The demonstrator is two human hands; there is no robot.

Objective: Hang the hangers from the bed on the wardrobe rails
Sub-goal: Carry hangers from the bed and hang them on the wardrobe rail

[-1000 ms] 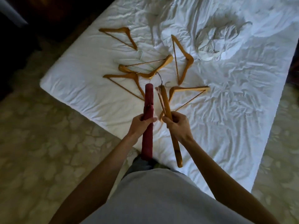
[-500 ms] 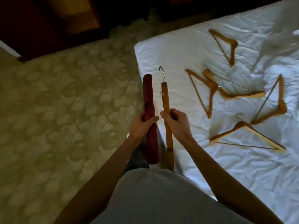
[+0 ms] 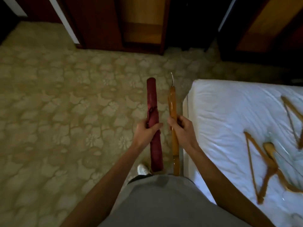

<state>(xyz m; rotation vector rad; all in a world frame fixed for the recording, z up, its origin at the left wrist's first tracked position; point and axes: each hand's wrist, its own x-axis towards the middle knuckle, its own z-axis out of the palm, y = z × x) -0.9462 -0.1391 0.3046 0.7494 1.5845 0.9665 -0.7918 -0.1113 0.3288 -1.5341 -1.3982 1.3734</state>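
My left hand (image 3: 146, 133) grips a red padded hanger (image 3: 153, 118), seen edge-on, above the carpet. My right hand (image 3: 183, 130) grips a wooden hanger (image 3: 173, 110), also edge-on, with its metal hook pointing away from me. Both are held out in front of my waist, side by side and a little apart. More wooden hangers (image 3: 265, 164) lie on the white bed (image 3: 221, 112) at the right. The open wardrobe (image 3: 142, 25) stands ahead across the carpet; no rail shows in view.
Patterned beige carpet (image 3: 65, 104) fills the left and centre. A second open wardrobe section (image 3: 262, 27) is at the upper right, with a dark gap between the two. The bed corner lies close to my right arm. My white shoe (image 3: 143, 169) shows below.
My view has swung left from the bed toward the wardrobe. The bed and its remaining hangers slid to the right edge. Both hands keep their hold on the two hangers.
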